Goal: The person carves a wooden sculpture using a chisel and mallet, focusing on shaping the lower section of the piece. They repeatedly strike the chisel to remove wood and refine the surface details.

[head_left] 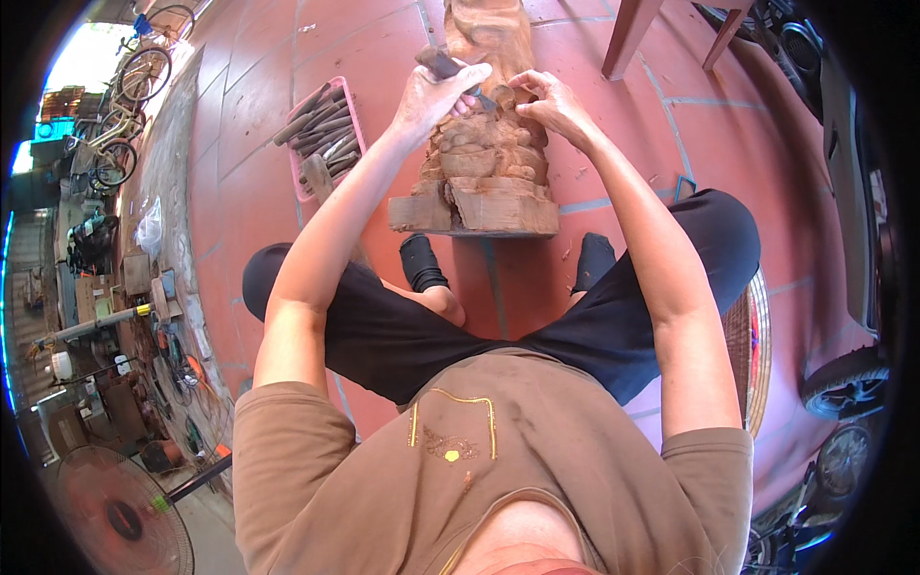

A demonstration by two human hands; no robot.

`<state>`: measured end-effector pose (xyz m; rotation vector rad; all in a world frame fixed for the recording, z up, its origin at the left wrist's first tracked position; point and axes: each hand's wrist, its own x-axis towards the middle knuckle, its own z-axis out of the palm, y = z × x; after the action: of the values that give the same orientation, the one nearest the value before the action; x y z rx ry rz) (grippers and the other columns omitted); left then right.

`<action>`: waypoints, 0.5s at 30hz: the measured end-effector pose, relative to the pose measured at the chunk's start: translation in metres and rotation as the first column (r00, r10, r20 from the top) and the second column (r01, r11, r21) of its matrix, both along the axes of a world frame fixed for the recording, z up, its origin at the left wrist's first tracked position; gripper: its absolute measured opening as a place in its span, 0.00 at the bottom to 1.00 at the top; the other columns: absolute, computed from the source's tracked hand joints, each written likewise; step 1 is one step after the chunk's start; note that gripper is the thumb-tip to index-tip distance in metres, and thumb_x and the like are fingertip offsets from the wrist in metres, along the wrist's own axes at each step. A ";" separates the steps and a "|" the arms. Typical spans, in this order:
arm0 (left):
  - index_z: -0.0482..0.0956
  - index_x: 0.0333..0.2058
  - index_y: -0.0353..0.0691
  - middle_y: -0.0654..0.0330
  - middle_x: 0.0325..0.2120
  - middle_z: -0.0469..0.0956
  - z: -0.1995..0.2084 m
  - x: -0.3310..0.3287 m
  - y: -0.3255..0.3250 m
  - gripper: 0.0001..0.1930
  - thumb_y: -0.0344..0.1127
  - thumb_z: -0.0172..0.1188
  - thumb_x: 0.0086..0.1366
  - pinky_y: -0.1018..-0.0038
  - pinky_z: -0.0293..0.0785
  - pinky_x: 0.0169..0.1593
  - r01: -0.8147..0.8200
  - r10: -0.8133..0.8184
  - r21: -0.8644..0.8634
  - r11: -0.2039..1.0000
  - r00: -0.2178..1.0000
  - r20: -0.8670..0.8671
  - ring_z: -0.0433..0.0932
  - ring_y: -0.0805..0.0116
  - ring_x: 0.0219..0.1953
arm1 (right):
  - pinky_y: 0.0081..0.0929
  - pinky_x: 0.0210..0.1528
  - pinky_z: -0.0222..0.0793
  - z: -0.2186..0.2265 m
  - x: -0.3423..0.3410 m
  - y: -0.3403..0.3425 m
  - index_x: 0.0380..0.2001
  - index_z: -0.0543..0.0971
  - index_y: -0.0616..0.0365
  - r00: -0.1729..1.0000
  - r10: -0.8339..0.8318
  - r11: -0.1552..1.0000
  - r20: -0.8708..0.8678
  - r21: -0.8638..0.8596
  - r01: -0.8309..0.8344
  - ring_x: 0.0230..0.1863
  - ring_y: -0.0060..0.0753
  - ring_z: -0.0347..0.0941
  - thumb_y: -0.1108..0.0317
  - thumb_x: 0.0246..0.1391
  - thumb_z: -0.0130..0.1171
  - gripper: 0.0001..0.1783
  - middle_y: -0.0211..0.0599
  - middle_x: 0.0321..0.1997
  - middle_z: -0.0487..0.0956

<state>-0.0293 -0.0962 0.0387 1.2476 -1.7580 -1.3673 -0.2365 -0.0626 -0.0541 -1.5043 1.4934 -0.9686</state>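
Note:
A carved wooden sculpture [489, 153] lies lengthwise on the tiled floor in front of me, its flat base toward my feet. My left hand [436, 99] is closed around a wood chisel [439, 63]. The handle sticks out above the fist, and the metal blade points right and down against the carved relief. Just right of the blade, my right hand [551, 103] rests its fingertips on the carving, thumb and fingers apart. Nothing shows in that hand.
Left of the sculpture stands a pink basket [356, 120] of several chisels [324, 125], with a wooden mallet-like piece [316, 176] at its near edge. Brown furniture legs [630, 38] rise at the far right. A fan [125, 517] and bicycles [144, 75] are at left.

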 end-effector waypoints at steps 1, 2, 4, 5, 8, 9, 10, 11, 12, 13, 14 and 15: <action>0.82 0.32 0.36 0.63 0.19 0.77 -0.001 -0.001 0.005 0.17 0.48 0.65 0.62 0.82 0.70 0.24 -0.017 0.017 -0.015 1.000 1.000 -0.012 0.74 0.79 0.20 | 0.37 0.61 0.67 0.000 0.001 0.000 0.47 0.79 0.46 1.000 0.000 1.000 -0.007 -0.004 0.000 0.58 0.43 0.71 0.67 0.42 0.66 0.24 0.41 0.53 0.75; 0.82 0.32 0.36 0.63 0.19 0.77 -0.002 -0.002 0.008 0.17 0.47 0.66 0.62 0.82 0.70 0.24 -0.034 0.033 -0.030 0.999 0.999 -0.025 0.74 0.79 0.20 | 0.37 0.61 0.67 0.000 0.001 -0.001 0.47 0.79 0.46 1.000 -0.002 1.000 -0.008 0.007 0.002 0.58 0.44 0.71 0.67 0.42 0.66 0.24 0.40 0.53 0.75; 0.81 0.32 0.35 0.62 0.21 0.78 -0.003 -0.004 0.013 0.16 0.45 0.68 0.61 0.81 0.73 0.25 -0.065 0.064 -0.021 0.998 0.997 -0.047 0.76 0.78 0.21 | 0.37 0.60 0.67 0.001 0.001 -0.003 0.47 0.79 0.46 1.000 -0.005 1.000 -0.012 0.028 0.006 0.58 0.44 0.71 0.67 0.42 0.66 0.24 0.40 0.54 0.75; 0.81 0.32 0.35 0.61 0.22 0.79 -0.003 -0.005 0.015 0.16 0.44 0.68 0.60 0.81 0.74 0.26 -0.080 0.078 -0.030 0.996 0.995 -0.056 0.77 0.77 0.22 | 0.37 0.60 0.67 0.002 0.001 -0.003 0.47 0.79 0.45 1.000 -0.011 0.999 -0.026 0.034 0.012 0.58 0.44 0.71 0.67 0.42 0.66 0.24 0.40 0.54 0.75; 0.82 0.33 0.34 0.60 0.23 0.80 -0.005 -0.005 0.019 0.15 0.42 0.69 0.60 0.80 0.76 0.28 -0.123 0.121 -0.007 0.992 0.988 -0.098 0.79 0.76 0.23 | 0.37 0.60 0.67 0.003 0.001 -0.003 0.48 0.80 0.45 0.998 -0.023 0.999 -0.051 0.039 0.025 0.58 0.44 0.72 0.67 0.42 0.66 0.24 0.41 0.54 0.75; 0.82 0.34 0.34 0.60 0.23 0.80 -0.006 -0.005 0.019 0.15 0.41 0.69 0.60 0.80 0.77 0.28 -0.135 0.136 0.010 0.991 0.984 -0.114 0.79 0.75 0.24 | 0.37 0.61 0.67 0.003 0.001 -0.002 0.48 0.80 0.45 0.999 -0.024 0.999 -0.046 0.034 0.026 0.58 0.44 0.72 0.67 0.42 0.66 0.24 0.41 0.55 0.75; 0.82 0.35 0.34 0.59 0.23 0.80 -0.007 -0.002 0.019 0.14 0.41 0.69 0.60 0.80 0.77 0.29 -0.110 0.109 0.003 0.994 0.987 -0.121 0.79 0.75 0.24 | 0.37 0.61 0.67 0.004 0.003 -0.001 0.48 0.80 0.44 0.999 -0.024 0.999 -0.038 0.028 0.025 0.58 0.44 0.72 0.67 0.42 0.66 0.24 0.41 0.55 0.75; 0.82 0.36 0.33 0.59 0.24 0.80 -0.009 0.002 0.018 0.14 0.40 0.69 0.60 0.80 0.77 0.29 -0.084 0.083 -0.005 0.996 0.988 -0.127 0.80 0.75 0.24 | 0.35 0.59 0.68 0.006 0.005 0.000 0.48 0.79 0.47 0.998 -0.022 1.000 -0.052 0.021 0.023 0.57 0.41 0.72 0.69 0.43 0.64 0.24 0.41 0.54 0.76; 0.82 0.36 0.33 0.59 0.24 0.81 -0.010 0.004 0.017 0.14 0.39 0.69 0.60 0.81 0.77 0.30 -0.058 0.056 -0.012 0.998 0.989 -0.134 0.80 0.75 0.24 | 0.34 0.58 0.69 0.007 0.006 0.001 0.49 0.78 0.50 0.998 -0.021 1.000 -0.066 0.014 0.022 0.56 0.39 0.73 0.71 0.43 0.63 0.24 0.41 0.54 0.77; 0.82 0.37 0.33 0.60 0.24 0.81 -0.007 0.003 0.018 0.13 0.38 0.68 0.60 0.81 0.77 0.29 -0.052 0.049 -0.042 0.998 0.996 -0.081 0.79 0.76 0.24 | 0.32 0.57 0.70 0.008 0.005 0.002 0.50 0.77 0.53 0.996 -0.024 1.000 -0.080 0.007 0.024 0.55 0.36 0.74 0.73 0.44 0.62 0.25 0.41 0.53 0.77; 0.82 0.37 0.33 0.61 0.23 0.80 -0.005 0.002 0.019 0.13 0.37 0.68 0.60 0.81 0.76 0.29 -0.045 0.043 -0.071 0.996 0.999 -0.028 0.79 0.76 0.24 | 0.32 0.57 0.69 0.009 0.004 0.002 0.50 0.77 0.52 0.996 -0.022 1.000 -0.084 0.010 0.023 0.55 0.37 0.73 0.72 0.44 0.62 0.25 0.41 0.53 0.77; 0.83 0.37 0.34 0.62 0.23 0.80 -0.002 0.001 0.019 0.12 0.37 0.68 0.60 0.82 0.76 0.29 -0.037 0.039 -0.099 0.994 0.999 0.026 0.78 0.77 0.24 | 0.33 0.57 0.69 0.010 0.003 0.003 0.50 0.77 0.52 0.996 -0.020 1.000 -0.087 0.013 0.021 0.56 0.37 0.73 0.72 0.44 0.62 0.25 0.41 0.54 0.77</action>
<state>-0.0283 -0.0772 0.0369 1.2454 -1.7890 -1.2320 -0.2331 -0.0600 -0.0437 -1.5413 1.5771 -0.9132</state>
